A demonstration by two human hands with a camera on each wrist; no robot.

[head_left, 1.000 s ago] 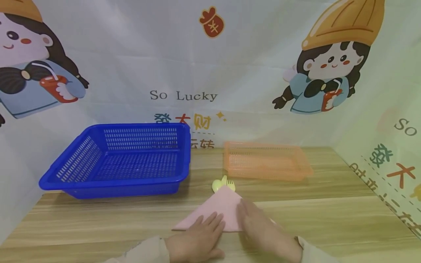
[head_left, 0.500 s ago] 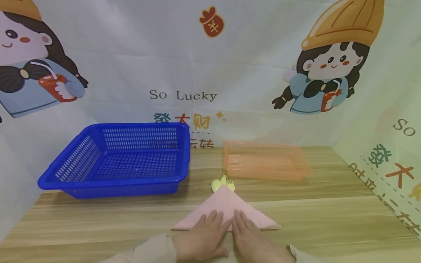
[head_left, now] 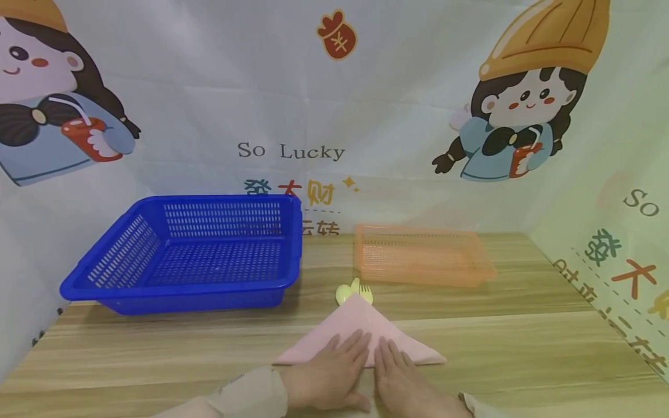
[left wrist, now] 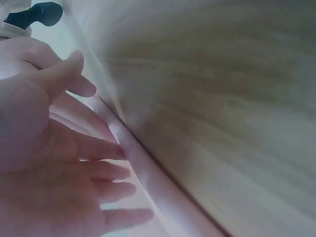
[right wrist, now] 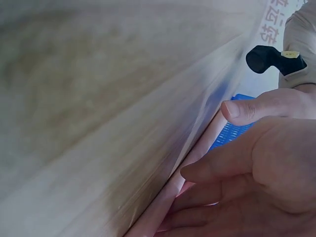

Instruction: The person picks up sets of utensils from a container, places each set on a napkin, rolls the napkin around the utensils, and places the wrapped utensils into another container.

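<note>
A pink napkin (head_left: 347, 325), folded into a triangle, lies on the wooden table with its peak pointing away and its long edge nearest the person. My left hand (head_left: 331, 368) rests on its middle with straight fingers. Beside it my right hand (head_left: 405, 377) lays its straight fingers on the napkin just right of centre. A pale yellow fork (head_left: 366, 293) and a spoon (head_left: 343, 293) stick out from under the peak; the rest of them is hidden. In the left wrist view the napkin's folded edge (left wrist: 158, 187) runs under the fingertips.
A large blue plastic basket (head_left: 209, 299) stands at the back left. Behind the cutlery, to the right, sits a smaller orange basket (head_left: 423, 276). A printed curtain (head_left: 397, 145) hangs behind the wooden table (head_left: 522, 348).
My right hand has come inward from the napkin's right side to near its middle, uncovering the right corner. My left hand has slid a little to the right.
</note>
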